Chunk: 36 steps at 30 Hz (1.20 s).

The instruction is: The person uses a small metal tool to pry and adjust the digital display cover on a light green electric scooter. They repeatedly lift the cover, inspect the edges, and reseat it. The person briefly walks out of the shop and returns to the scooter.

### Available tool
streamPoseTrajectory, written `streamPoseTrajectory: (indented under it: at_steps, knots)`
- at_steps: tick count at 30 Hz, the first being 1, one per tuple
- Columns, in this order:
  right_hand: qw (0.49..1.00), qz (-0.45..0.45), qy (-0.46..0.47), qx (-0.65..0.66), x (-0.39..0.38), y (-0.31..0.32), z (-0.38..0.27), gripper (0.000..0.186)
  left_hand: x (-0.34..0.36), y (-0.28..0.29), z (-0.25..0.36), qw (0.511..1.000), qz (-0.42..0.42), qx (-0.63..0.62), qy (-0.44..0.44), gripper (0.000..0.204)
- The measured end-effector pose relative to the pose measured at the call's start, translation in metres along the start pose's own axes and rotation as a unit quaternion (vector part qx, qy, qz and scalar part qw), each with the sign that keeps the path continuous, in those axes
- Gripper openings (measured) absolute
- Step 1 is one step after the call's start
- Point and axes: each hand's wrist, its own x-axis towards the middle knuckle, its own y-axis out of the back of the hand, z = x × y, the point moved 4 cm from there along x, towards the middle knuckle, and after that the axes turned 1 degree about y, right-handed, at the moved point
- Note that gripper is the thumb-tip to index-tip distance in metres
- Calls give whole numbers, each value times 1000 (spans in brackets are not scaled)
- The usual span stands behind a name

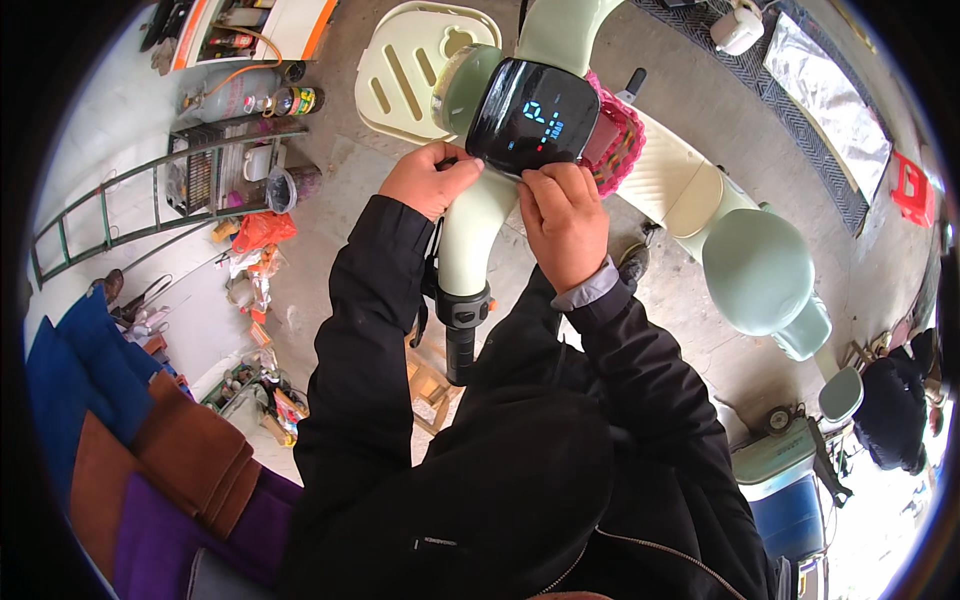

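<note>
A pale green electric scooter stands in front of me, its black dashboard display lit with blue figures and a small red mark. My left hand is closed at the display's lower left corner, thumb against the edge. At the lower right edge, my right hand pinches the rim with curled fingers; their tips are partly hidden. Between both hands the cream handlebar curves down to a black switch block and grip. The round headlamp sits beside the display.
A pink woven basket and a pale green seat lie to the right. A slatted cream panel is at the far left. Along the left wall are a metal ladder and bottles. A person in dark clothes is at the right rim.
</note>
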Motion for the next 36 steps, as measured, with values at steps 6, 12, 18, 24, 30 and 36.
streamPoseTrajectory:
  at_steps: [6,12,18,24,30,36]
  knots:
    - [1000,10,19,-16,2,-2,0,17,2,1,2,999,-10,39,23,31]
    - [1000,13,16,-24,6,-3,-3,19,1,0,3,999,-8,34,28,32]
    - [1000,4,20,-20,8,-3,-4,21,-2,-3,7,999,23,23,1,27]
    - [999,9,31,-12,9,-4,-2,22,-3,-1,9,998,33,57,-7,28]
    - [999,18,38,-12,11,-4,-3,22,-3,-1,8,999,32,38,0,28]
    - [999,9,36,-12,11,-4,-2,23,-3,-1,7,998,37,53,-4,28]
